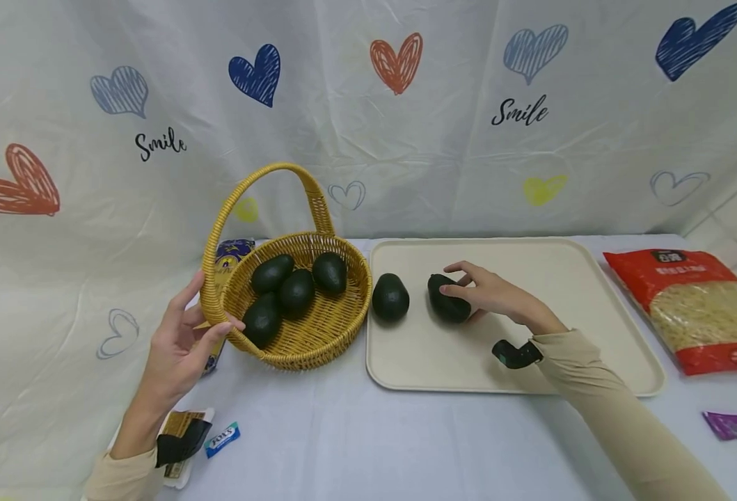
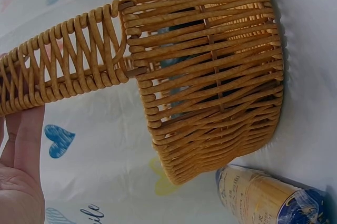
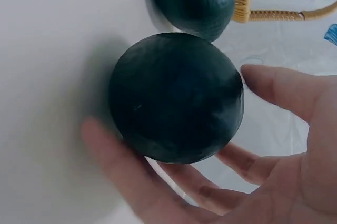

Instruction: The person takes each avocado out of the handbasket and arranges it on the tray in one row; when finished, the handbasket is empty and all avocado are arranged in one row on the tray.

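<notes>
My left hand (image 1: 183, 344) grips the handle of a yellow wicker basket (image 1: 305, 348), thumb on the near side; the left wrist view shows fingers (image 2: 27, 142) beside the handle. Several dark green avocados (image 1: 296, 292) lie in the basket, which tilts toward me. On the cream tray (image 1: 556, 278) my right hand (image 1: 496, 292) is spread around an avocado (image 3: 176, 98). Its thumb lies against the fruit in the head view, while one finger stands off above it. Close by on the tray, a second avocado (image 1: 390, 298) sits near the basket's rim.
Behind the basket stands a blue and yellow packet (image 1: 233, 252). A red bag of pasta (image 1: 696, 306) lies right of the tray, with a purple wrapper (image 1: 736, 426) below. Near my left wrist are a small blue packet (image 1: 222, 440) and a brown pack (image 1: 180, 424).
</notes>
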